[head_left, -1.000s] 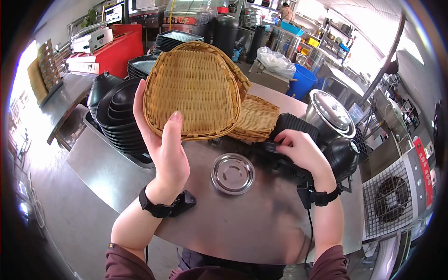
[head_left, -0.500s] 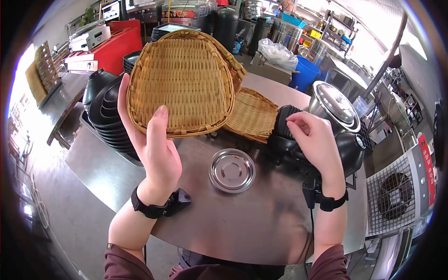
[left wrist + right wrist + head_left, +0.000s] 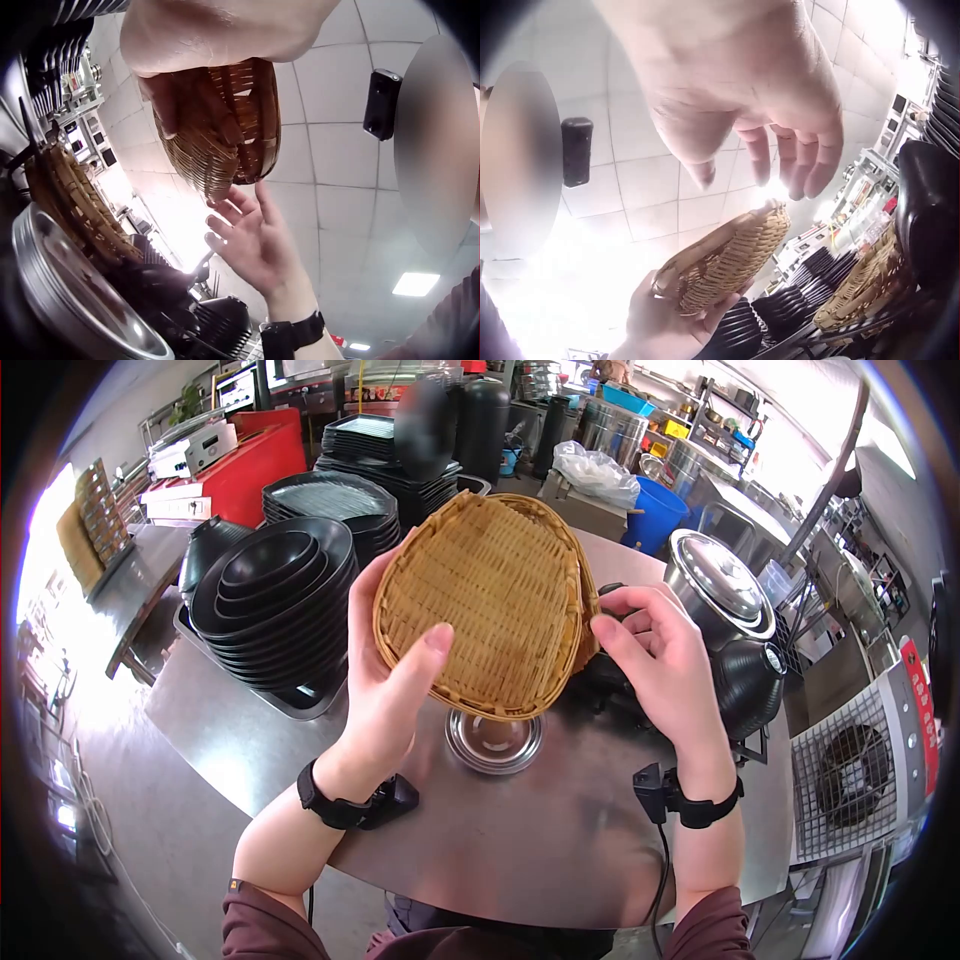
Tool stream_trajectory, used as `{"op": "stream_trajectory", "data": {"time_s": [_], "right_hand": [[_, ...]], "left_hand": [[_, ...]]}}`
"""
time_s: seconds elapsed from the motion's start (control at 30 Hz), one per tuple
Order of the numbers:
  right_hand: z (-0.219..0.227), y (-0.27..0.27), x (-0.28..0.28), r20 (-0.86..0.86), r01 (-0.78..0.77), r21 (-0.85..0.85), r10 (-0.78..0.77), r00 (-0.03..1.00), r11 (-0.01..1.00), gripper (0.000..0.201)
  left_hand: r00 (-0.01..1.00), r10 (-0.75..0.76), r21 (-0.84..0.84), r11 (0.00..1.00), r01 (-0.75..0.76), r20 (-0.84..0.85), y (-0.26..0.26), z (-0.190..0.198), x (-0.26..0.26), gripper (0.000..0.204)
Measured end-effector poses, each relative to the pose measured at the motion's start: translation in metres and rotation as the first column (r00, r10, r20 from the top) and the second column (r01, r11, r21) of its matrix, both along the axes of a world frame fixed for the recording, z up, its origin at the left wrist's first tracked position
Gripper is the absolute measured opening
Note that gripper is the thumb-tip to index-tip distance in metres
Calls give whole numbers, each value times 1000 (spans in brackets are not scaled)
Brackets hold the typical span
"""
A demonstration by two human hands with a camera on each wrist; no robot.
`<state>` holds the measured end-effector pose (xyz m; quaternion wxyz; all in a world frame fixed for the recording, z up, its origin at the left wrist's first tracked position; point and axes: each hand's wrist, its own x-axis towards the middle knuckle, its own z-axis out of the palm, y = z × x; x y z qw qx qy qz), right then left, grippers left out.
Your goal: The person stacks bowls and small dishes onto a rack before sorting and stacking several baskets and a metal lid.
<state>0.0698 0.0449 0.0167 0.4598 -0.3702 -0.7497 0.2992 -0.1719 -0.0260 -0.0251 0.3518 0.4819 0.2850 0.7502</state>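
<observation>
My left hand (image 3: 375, 690) grips a shallow woven bamboo basket (image 3: 485, 605) over the table, thumb on the near face and fingers behind it. A second woven rim shows behind its right edge. Beside that edge is my right hand (image 3: 665, 670), its fingers loosely bent. In the right wrist view the right hand's fingers (image 3: 810, 165) hang just above the basket (image 3: 739, 259), with nothing gripped. Another woven basket (image 3: 862, 289) rests on the table, mostly hidden in the head view. Below the held basket sits a round steel dish (image 3: 495, 750), partly covered by it.
Black bowls (image 3: 275, 600) are stacked in a tray at left, with black plates (image 3: 335, 500) behind them. At right stand a lidded steel pot (image 3: 720, 585) and black ribbed bowls (image 3: 745, 690). A blue bucket (image 3: 655, 515) is beyond the table.
The left hand has brought the held basket right and lower, over the steel dish, tilting it. The right hand has left the black items at right and come near the basket's edge.
</observation>
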Motion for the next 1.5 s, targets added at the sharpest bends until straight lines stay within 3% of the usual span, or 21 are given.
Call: {"op": "stream_trajectory", "data": {"time_s": [0.03, 0.1, 0.17, 0.27, 0.3, 0.37, 0.4, 0.5, 0.57, 0.6, 0.67, 0.77, 0.83, 0.9, 1.0, 1.13, 1.23, 1.3, 1.37, 1.43, 1.5], "right_hand": [[0, 0, 0, -7, 6, -1, -6, 1000, 1000, 38], [1, 0, -1, 168, 145, 30, -148, 975, 989, 36], [-7, 3, -1, 162, 159, 40, -163, 973, 986, 36], [-7, 5, 2, -64, 97, -148, -107, 992, 984, 29], [-7, 9, 5, -185, 147, -102, -164, 969, 984, 22], [1, 13, 16, -345, 113, -131, -152, 926, 985, 19], [5, 13, 20, -372, 109, -164, -164, 914, 980, 21], [16, 6, 25, -381, 89, -237, -177, 907, 967, 33], [19, 5, 23, -475, 55, -350, -228, 850, 935, 37], [17, 7, 32, -442, -35, -369, -142, 886, 929, 39], [17, 6, 31, -460, -87, -398, -117, 880, 913, 38], [13, 5, 27, -483, -140, -446, -106, 869, 884, 33], [11, 3, 22, -519, -178, -455, -98, 849, 873, 28], [11, 2, 19, -525, -179, -472, -113, 843, 863, 25], [10, 0, 19, -218, -148, -550, 30, 975, 822, 25], [13, -6, 12, 142, -29, -587, 138, 980, 809, 37], [10, -12, 2, 88, 10, -573, 50, 995, 819, 36], [7, -11, 0, 55, 39, -542, -11, 998, 839, 38], [6, -10, 1, 101, 97, -306, -69, 993, 947, 41], [1, -13, -4, 51, 92, -266, -81, 995, 960, 40], [-9, -8, -4, 98, 71, -35, -67, 993, 997, 40]], "left_hand": [[999, -8, 27, 1000, 9, -41, 1, 0, 2, 75], [989, -9, 71, 997, 19, -150, 3, -1, -1, 73], [967, -1, 117, 993, 32, -256, 6, -2, 0, 72], [974, -75, 168, 979, 112, -214, 8, -8, -1, 67], [972, -72, 169, 979, 111, -222, 4, -5, 0, 67], [983, -155, -162, 972, 170, 99, -5, 3, 2, 53], [992, -119, -195, 973, 125, 43, -4, 2, -1, 46], [997, -71, -177, 981, 75, 27, 0, 3, 3, 52], [997, -65, -176, 982, 72, 47, 1, 3, 5, 60], [994, -74, -211, 973, 91, 86, 0, 0, 4, 66], [981, -142, -256, 951, 173, 135, 0, 3, 3, 77], [950, -225, -341, 894, 290, 218, 2, -2, -4, 77], [963, -201, -354, 900, 255, 182, -1, -2, -1, 72], [888, -306, -286, 866, 409, 344, -1, -5, -3, 65], [836, -378, -208, 850, 484, 398, -8, -4, 1, 59], [794, -406, -152, 842, 517, 453, -9, -4, 5, 61], [882, -332, -59, 927, 371, 335, -6, 0, 14, 71], [903, -318, -75, 933, 353, 290, -8, -3, 14, 75], [921, -302, -89, 939, 332, 245, -8, -9, 10, 79], [861, -370, -118, 894, 432, 350, -6, -17, 1, 87], [884, -335, -115, 914, 388, 326, -8, -10, 3, 85]]}}
